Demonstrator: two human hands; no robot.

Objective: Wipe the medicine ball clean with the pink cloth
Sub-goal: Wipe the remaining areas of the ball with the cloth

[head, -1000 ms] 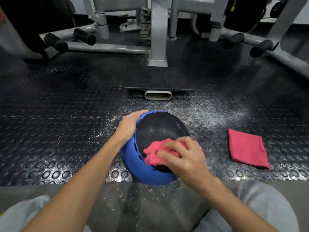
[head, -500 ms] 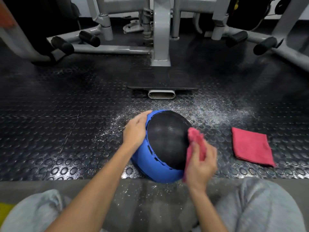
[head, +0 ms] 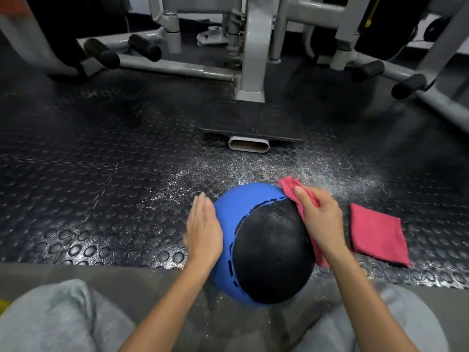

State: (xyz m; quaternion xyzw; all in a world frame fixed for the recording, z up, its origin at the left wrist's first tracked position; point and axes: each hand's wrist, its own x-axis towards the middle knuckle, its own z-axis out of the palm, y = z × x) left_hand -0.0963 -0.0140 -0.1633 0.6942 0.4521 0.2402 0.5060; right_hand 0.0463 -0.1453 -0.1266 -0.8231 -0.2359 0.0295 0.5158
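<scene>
A blue and black medicine ball sits on the studded floor between my knees. My left hand lies flat against its blue left side with fingers straight. My right hand presses a pink cloth against the ball's upper right side, with the thumb laid over the cloth. Part of the cloth hangs down behind my right wrist. The ball's far right side is hidden by my hand and the cloth.
A second folded pink cloth lies on the floor right of the ball. White powder or droplets speckle the black floor beyond it. A grey gym machine with padded rollers stands farther off, with a black foot plate.
My right hand has carried the cloth from the ball's near face round to its upper right. My left hand has flattened on the blue side. The ball has turned, showing more blue on top.
</scene>
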